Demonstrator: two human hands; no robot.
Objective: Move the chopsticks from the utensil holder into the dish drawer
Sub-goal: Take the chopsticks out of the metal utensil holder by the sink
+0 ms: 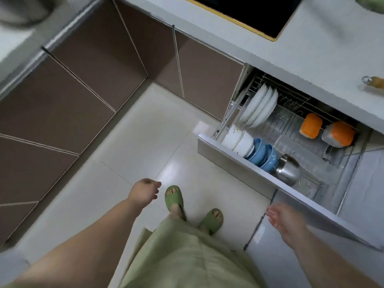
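A head-worn camera looks steeply down at a pale tiled kitchen floor (145, 125) where two runs of brown lower cabinets (68, 94) meet in a corner. The person stands in green slide sandals (174, 199) and a light green garment.

The left hand (145, 191) hangs over the floor, fingers loosely curled, holding nothing. The right hand (284, 219) hangs just in front of the drawer's front panel, fingers slack and spread, also holding nothing; it does not touch the panel.

On the right the dish drawer (234, 156) is pulled out from under a grey-white countertop (311, 50). Inside its wire rack, white plates (259, 107) stand on edge at the back left. Nearer the front, white bowls (239, 142) lie stacked on their sides, touching a stack of blue bowls with small white dots (264, 155), and beside those a steel pot (287, 170). Two clear containers with orange lids (310, 125) sit toward the back right. One white bowl carries a small dark mark, too small to read; no other writing is legible.

A black cooktop with a yellow edge (249, 15) is set into the countertop. A wooden handle with a metal end (374, 81) lies on the counter at the right edge.

No chopsticks or utensil holder can be made out in this view, neither in the drawer nor in either hand.
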